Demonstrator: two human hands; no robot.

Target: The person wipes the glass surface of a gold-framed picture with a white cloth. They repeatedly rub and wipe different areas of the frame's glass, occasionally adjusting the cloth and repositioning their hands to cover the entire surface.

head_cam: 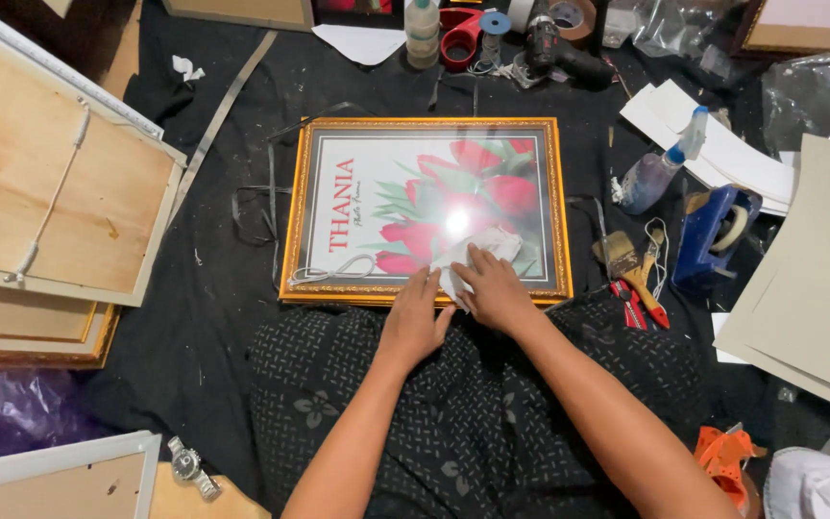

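A gold-framed picture (300, 207) of red tulips under glass lies flat on black cloth in front of my lap. My right hand (494, 288) presses a crumpled white cloth (480, 248) onto the glass near the frame's lower edge. My left hand (415, 317) rests flat on the bottom rail of the frame, right beside the right hand, fingers together. A loop of white cord (333, 274) lies on the frame's lower left corner.
Stacked wooden-backed frames (50, 192) lie at left. A spray bottle (660, 168), a blue tape dispenser (718, 235), a brush (626, 261) and red pliers (641, 306) sit at right, with grey boards (818, 279) beyond. A drill (559, 53) and tape rolls are at the back. A wristwatch (189, 468) lies lower left.
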